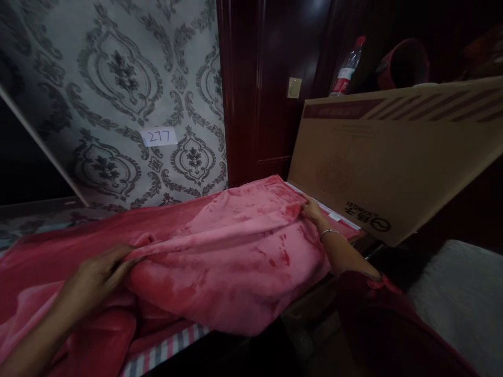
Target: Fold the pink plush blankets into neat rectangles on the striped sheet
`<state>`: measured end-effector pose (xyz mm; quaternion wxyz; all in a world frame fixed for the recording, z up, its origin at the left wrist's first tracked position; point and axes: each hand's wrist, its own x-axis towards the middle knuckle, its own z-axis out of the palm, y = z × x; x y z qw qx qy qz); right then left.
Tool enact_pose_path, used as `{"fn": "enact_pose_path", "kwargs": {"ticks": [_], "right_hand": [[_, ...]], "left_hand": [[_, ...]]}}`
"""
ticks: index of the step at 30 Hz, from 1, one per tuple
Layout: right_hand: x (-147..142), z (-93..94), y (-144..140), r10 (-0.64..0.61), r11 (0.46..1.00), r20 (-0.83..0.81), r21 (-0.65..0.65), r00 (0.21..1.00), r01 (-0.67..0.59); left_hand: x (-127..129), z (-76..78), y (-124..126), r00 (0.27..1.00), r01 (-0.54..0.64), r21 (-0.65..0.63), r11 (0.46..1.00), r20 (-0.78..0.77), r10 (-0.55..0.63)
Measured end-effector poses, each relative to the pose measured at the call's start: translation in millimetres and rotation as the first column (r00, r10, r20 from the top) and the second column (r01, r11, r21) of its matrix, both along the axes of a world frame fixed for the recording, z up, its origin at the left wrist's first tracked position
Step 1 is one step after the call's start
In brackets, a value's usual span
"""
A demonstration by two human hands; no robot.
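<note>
Pink fleece blanket, plush and mottled with darker red patches, spread in folds across a bed, the upper layer doubled over the lower and hanging a little past the near edge. Beneath it, a strip of red, white and grey striped bedding showing at the front. Left hand at the left end of the fold, fingers curled narrow around a pinched ridge of the fleece. Right hand at the far right corner of the same layer, fingers closed on the blanket's edge, a thin silver bangle at the wrist and a dark red sleeve below it. Just beside that hand, a large flat cardboard box leaning tilted against the bed's right side, printed with a maroon band, slanted stripes and a black logo. Behind the bed, grey damask wallpaper bearing a small white label marked "277". Right of the wallpaper, dark reddish wood panelling with a pale square wall plate. Above the box's top edge, a clear plastic bottle with a red cap and label, and near it a round red object, too dim to identify. At lower right, a pale grey cushioned surface. Dim room, deep shadow at far left.
</note>
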<state>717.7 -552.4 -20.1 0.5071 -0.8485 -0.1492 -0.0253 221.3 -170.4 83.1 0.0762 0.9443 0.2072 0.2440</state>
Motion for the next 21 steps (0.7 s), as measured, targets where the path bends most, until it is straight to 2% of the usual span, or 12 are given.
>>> {"fn": "enact_pose_path", "kwargs": {"ticks": [4, 8, 12, 15, 18, 21], "right_hand": [[11, 11.9, -6, -0.003, 0.996, 0.000, 0.086, 1.000, 0.003], [18, 21.8, -10, 0.034, 0.997, 0.003, 0.064, 0.999, -0.034], [23, 26.6, -9, 0.044, 0.997, 0.048, -0.062, 0.998, -0.041], [25, 30.5, -10, 0.001, 0.980, 0.109, -0.200, 0.994, 0.021], [24, 32.5, -14, -0.058, 0.934, 0.179, -0.339, 0.982, 0.117], [18, 30.3, -14, -0.096, 0.864, 0.237, -0.463, 0.967, 0.199]], "left_hand": [[1, 0.7, 0, 1.000, -0.007, -0.031, 1.000, 0.004, 0.007], [2, -2.6, 3, 0.998, -0.041, -0.066, 0.997, 0.037, 0.043], [1, -7.1, 7, 0.997, -0.048, -0.078, 0.996, 0.048, 0.052], [-1, -7.6, 8, 0.997, -0.038, -0.055, 0.998, 0.068, 0.042], [-3, -6.6, 7, 0.999, -0.024, -0.045, 0.999, 0.043, 0.026], [-2, -5.1, 3, 0.999, -0.034, -0.052, 0.998, -0.022, 0.033]]}}
